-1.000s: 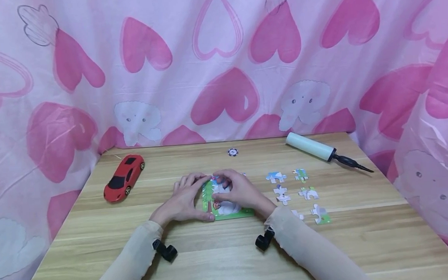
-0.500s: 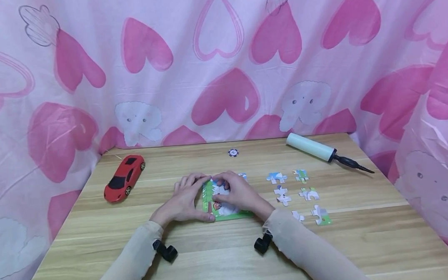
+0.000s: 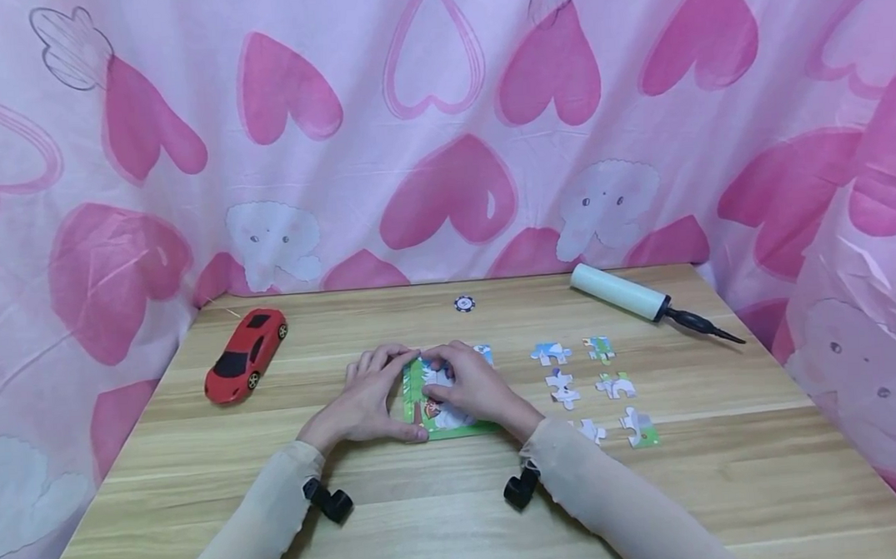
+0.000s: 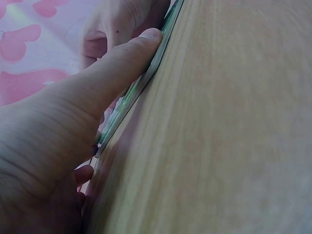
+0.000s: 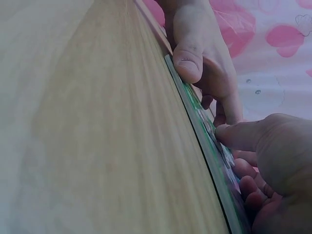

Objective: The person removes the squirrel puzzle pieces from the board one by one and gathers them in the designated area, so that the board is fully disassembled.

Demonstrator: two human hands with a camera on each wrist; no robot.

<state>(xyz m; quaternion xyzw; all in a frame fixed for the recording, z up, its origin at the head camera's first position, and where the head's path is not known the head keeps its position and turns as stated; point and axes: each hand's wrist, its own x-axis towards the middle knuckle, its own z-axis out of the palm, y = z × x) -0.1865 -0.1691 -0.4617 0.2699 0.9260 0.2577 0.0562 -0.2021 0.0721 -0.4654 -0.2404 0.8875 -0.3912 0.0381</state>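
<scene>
Two hands (image 3: 367, 404), one puzzle board (image 3: 454, 429), six loose pieces (image 3: 551, 354) (right of it), one toy car (image 3: 245, 353), one pump (image 3: 620, 292), one chip (image 3: 464, 304).

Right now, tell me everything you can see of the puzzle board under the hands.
The puzzle board is a thin, flat, green-edged rectangle lying on the wooden table, near its middle. It looks like card. Its picture shows green, white and a red spot; the rest is hidden. The left hand holds its left edge, thumb at the near corner. The right hand rests on top, fingers at the far edge.
</scene>
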